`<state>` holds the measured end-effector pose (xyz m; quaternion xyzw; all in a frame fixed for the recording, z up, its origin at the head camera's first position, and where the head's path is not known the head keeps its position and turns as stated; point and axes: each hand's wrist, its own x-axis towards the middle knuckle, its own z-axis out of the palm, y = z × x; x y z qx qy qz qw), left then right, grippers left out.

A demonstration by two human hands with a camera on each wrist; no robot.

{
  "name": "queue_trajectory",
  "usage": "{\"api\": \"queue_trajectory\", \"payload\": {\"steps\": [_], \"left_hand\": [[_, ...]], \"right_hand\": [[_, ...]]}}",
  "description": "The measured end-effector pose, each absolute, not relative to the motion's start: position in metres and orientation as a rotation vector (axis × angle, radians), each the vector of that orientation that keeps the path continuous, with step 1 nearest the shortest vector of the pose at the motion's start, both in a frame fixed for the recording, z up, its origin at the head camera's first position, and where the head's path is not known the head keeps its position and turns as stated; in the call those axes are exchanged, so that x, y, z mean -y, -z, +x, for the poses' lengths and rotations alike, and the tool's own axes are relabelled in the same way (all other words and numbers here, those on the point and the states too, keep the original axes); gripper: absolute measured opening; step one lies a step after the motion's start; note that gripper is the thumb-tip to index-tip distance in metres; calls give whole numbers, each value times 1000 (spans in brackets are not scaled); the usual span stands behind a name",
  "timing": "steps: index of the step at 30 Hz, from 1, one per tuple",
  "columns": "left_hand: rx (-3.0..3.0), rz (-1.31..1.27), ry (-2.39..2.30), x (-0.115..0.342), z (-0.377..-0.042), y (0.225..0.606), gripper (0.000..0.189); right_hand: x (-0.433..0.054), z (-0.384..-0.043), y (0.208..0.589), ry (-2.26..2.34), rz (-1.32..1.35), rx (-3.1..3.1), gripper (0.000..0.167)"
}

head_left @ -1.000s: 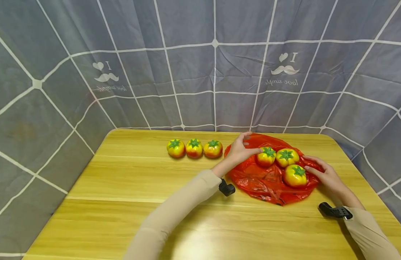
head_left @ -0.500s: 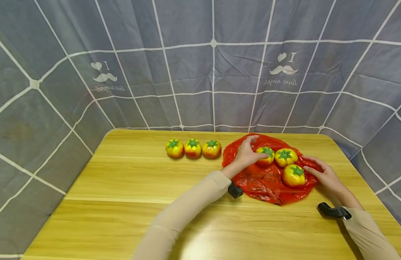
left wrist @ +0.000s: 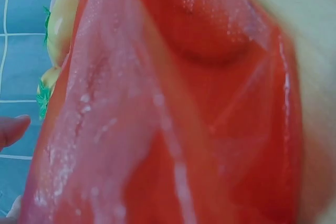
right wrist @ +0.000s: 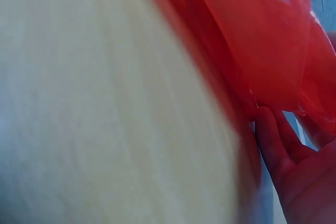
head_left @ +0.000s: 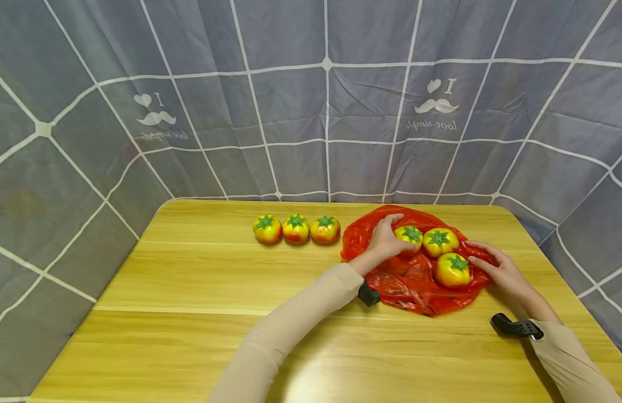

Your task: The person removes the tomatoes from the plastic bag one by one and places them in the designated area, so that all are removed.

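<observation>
Three glossy yellow-and-red tomatoes with green leafy tops sit on a crumpled red plastic bag (head_left: 406, 277): a left one (head_left: 408, 235), a back right one (head_left: 440, 242) and a front one (head_left: 452, 271). My left hand (head_left: 386, 242) spreads round the left tomato, thumb along its front and fingers behind. In the left wrist view the thumb (left wrist: 13, 129) is straight; whether it touches the tomato I cannot tell. My right hand (head_left: 507, 274) rests at the bag's right edge beside the front tomato. Its extended fingers (right wrist: 270, 137) meet the red plastic in the right wrist view.
A row of three similar tomatoes (head_left: 296, 229) stands left of the bag, near the back edge of the wooden table (head_left: 190, 291). A grey curtain (head_left: 290, 112) with white lines hangs behind and beside the table. Black straps circle both wrists.
My left hand has moved right, from beside the left tomato to round it. My right hand, the bag and the tomatoes stay in place, apart from a slight shift of the view.
</observation>
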<state>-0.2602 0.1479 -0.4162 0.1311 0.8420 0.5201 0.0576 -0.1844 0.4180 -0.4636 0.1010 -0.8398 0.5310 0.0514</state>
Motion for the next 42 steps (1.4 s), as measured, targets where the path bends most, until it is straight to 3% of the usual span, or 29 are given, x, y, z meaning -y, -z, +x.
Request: {"api": "queue_trajectory", "payload": {"steps": [24,42], "left_hand": [[-2534,347,-1551,-155,-262,436,74],[-2614,489,-1416,-151,-263,440,71]], "right_hand": [[-417,-184,464,-1829,319,2465,38],[-416,-185,468,-1785,355,2460,37]]}}
